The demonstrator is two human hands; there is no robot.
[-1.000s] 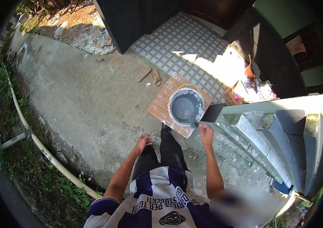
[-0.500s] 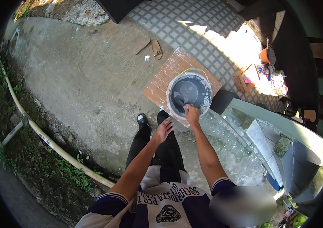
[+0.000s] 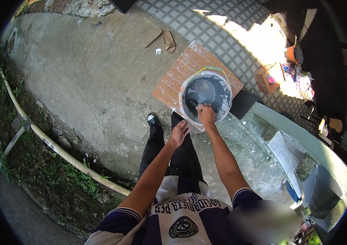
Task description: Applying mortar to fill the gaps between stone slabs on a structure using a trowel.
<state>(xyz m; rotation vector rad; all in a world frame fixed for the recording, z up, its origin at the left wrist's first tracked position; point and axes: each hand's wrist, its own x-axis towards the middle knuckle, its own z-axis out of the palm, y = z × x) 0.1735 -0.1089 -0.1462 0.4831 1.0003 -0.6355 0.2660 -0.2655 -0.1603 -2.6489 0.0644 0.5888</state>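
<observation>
A bucket (image 3: 183, 94) with a pale, splattered rim and a dark grey inside stands on a brown slatted wooden board (image 3: 173, 83). Patches of pale grey residue coat its inner wall, and a yellow handle with a green grip (image 3: 214, 68) lies along the far rim. My right hand (image 3: 206, 114) reaches over the near rim, its fingers closed. A short dark piece shows by those fingers inside the bucket, too small to name. Just outside the near left rim, my left hand (image 3: 179, 132) hovers with fingers apart and slightly bent, holding nothing.
Beyond the board lie brown sandals (image 3: 168, 41) and a small white scrap (image 3: 158, 51) on the concrete. A cardboard box (image 3: 269, 77) and an orange pot (image 3: 291, 54) stand on the patterned tiles. A low wall (image 3: 304, 132) runs at right; a pale pipe (image 3: 65, 155) edges the plants at left.
My right hand has shifted slightly inside the bucket's near edge. My left hand has moved a little right, closer to the rim. The view has tilted slightly.
</observation>
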